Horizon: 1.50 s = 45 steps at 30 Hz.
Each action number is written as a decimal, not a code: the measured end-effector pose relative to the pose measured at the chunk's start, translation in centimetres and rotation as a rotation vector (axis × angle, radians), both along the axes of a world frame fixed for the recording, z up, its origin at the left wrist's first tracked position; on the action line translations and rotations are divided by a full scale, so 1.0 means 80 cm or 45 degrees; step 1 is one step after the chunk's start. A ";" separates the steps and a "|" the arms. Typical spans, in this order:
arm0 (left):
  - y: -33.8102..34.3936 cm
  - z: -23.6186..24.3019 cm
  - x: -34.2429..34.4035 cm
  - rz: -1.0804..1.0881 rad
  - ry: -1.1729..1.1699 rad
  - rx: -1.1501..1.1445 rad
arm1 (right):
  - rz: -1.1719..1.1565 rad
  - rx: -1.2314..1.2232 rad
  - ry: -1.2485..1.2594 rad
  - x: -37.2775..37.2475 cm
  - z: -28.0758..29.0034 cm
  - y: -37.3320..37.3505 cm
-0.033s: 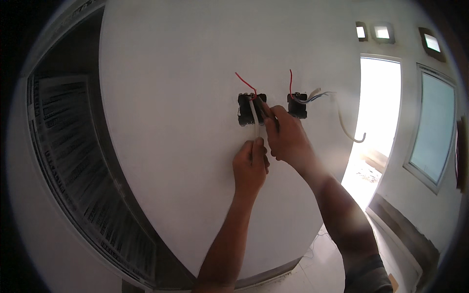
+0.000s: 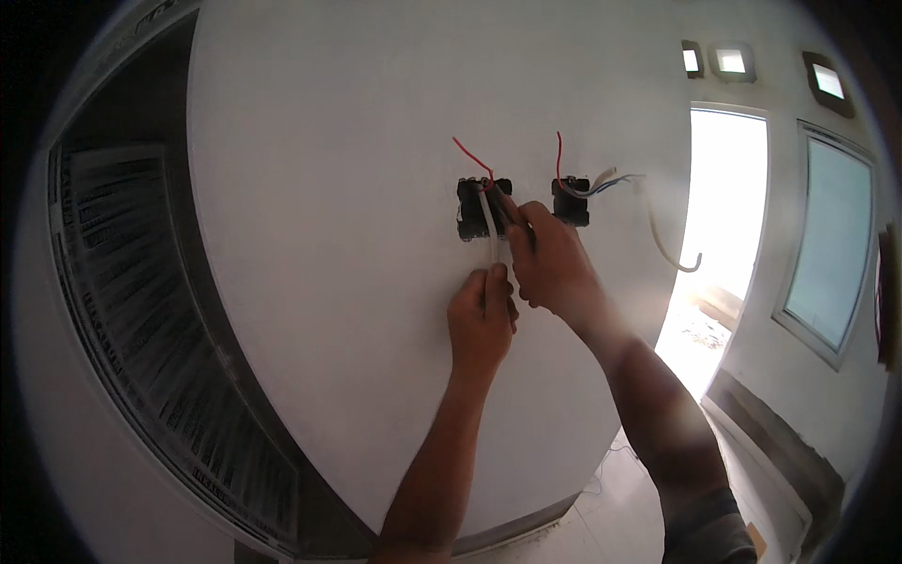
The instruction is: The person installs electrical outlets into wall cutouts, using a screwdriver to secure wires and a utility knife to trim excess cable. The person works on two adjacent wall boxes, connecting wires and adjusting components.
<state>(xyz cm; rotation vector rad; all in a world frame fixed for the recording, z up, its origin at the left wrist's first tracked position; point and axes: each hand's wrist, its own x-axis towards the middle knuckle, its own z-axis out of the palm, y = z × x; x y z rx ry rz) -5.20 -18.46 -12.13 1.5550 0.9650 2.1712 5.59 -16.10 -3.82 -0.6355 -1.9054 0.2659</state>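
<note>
A white cable (image 2: 490, 228) runs down out of the left black wall box (image 2: 469, 222). My left hand (image 2: 482, 315) is closed on the cable's lower part just below that box, the thumb lying along it. My right hand (image 2: 556, 260) is closed at the box's right side, its fingers reaching up to the box opening. A slim dark shape shows at its fingertips; whether it is a tool, I cannot make out. From the top of the box a red wire (image 2: 473, 155) sticks up to the left.
To the right, a second black box (image 2: 569, 209) holds another red wire (image 2: 560, 155) and several bundled wires. A pale cable (image 2: 660, 240) hangs beyond it. Farther right are a bright doorway (image 2: 728, 207) and a window (image 2: 827, 244). A dark louvred panel (image 2: 178, 310) stands left.
</note>
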 end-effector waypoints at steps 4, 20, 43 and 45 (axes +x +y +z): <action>0.010 -0.003 -0.003 -0.069 0.000 0.036 | -0.035 -0.218 -0.009 -0.005 0.009 -0.015; -0.107 -0.048 0.042 -0.490 -0.085 -0.127 | 1.112 -0.972 0.564 0.106 -0.190 -0.139; -0.075 -0.063 0.109 -0.513 -0.175 -0.276 | 0.476 -0.459 0.453 0.161 -0.236 -0.127; -0.076 -0.062 0.114 -0.496 -0.184 -0.316 | 0.430 -0.382 0.338 0.173 -0.236 -0.120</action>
